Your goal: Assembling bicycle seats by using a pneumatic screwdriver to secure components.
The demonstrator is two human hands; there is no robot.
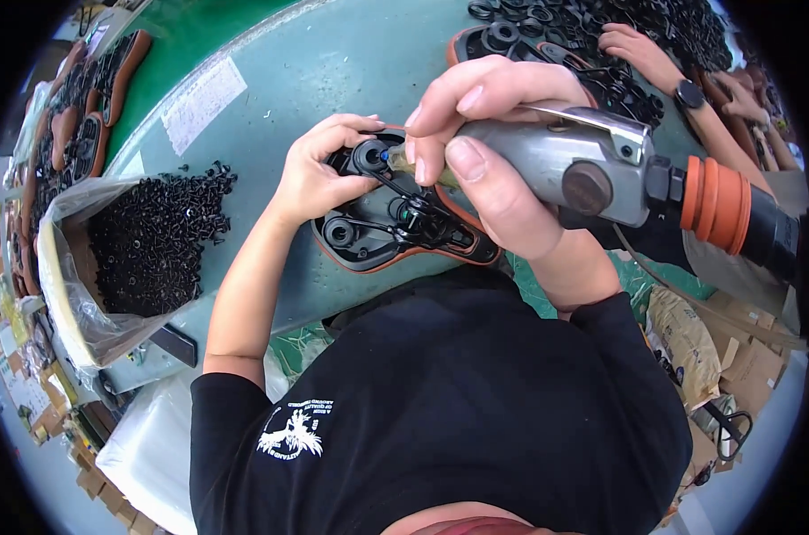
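Observation:
A bicycle saddle [361, 253] lies upside down on the table in front of me, black underneath with a brown edge. My left hand [317, 171] grips its far left end, fingers and thumb around a black round spring-like part [367, 157]. In my right hand [502, 178] is a grey metal air screwdriver [547, 165], held level with its tip pointing left. That tip meets the round part, where a small blue spot shows. My right fingers hide much of the front of the tool. A second black round part [339, 232] sits at the saddle's near left corner.
Left of me, black screws [155, 241] spill from a plastic-lined box [61, 276]. A paper sheet [204, 105] lies on the green table [306, 71]. Far right, another person's hand [640, 55] reaches among black parts [547, 22]. Saddles [88, 143] are stacked far left.

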